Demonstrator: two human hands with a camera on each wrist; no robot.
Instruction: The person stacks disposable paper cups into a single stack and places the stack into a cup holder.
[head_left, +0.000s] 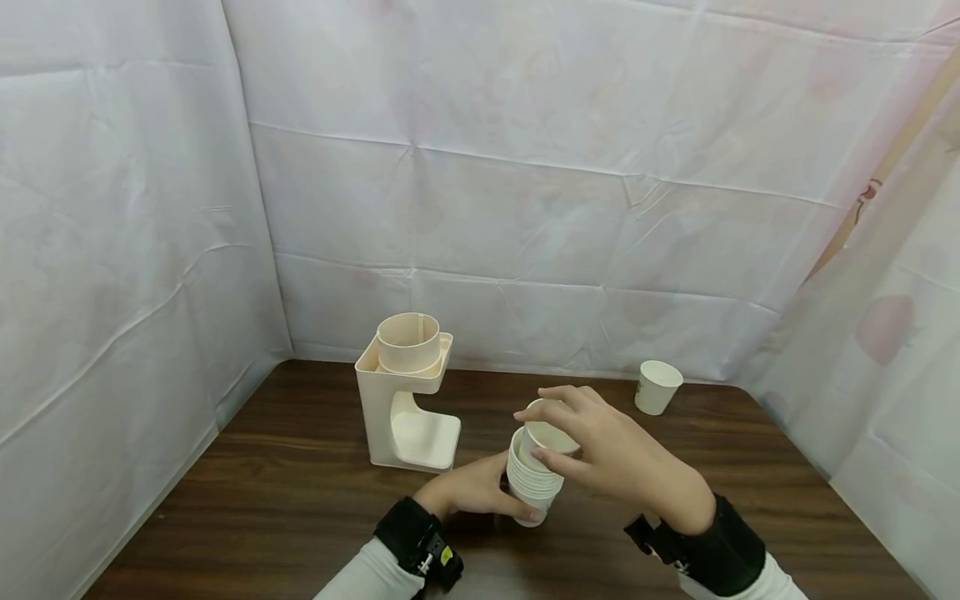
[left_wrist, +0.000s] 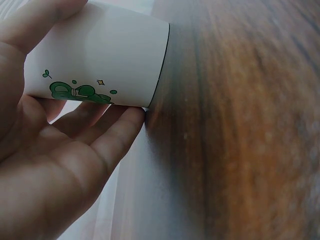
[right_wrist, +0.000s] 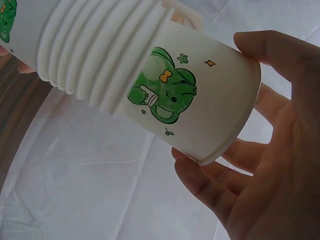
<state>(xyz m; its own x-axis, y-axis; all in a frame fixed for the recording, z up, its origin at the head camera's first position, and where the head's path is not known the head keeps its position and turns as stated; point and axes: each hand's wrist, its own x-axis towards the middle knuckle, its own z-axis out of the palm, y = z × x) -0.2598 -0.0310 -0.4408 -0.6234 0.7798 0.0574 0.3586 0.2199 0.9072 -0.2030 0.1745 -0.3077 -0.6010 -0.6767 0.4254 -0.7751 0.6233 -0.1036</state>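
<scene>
A stack of white paper cups (head_left: 534,483) stands on the table in front of the person, its rims nested closely. The left hand (head_left: 476,486) holds the stack low down, thumb and fingers around the bottom cup, as the left wrist view shows too. The right hand (head_left: 600,437) grips the top paper cup (right_wrist: 190,95) by its rim. That cup is raised partway out of the stack, with its lower end still inside. A green cartoon animal is printed on its side. In the left wrist view, similar green print marks the bottom cup (left_wrist: 100,55).
A cream cup dispenser (head_left: 382,417) with a round tube (head_left: 408,346) on top stands left of the stack. One single paper cup (head_left: 657,387) is at the back right of the dark wooden table (head_left: 262,500). White cloth (head_left: 487,217) hangs behind and at both sides.
</scene>
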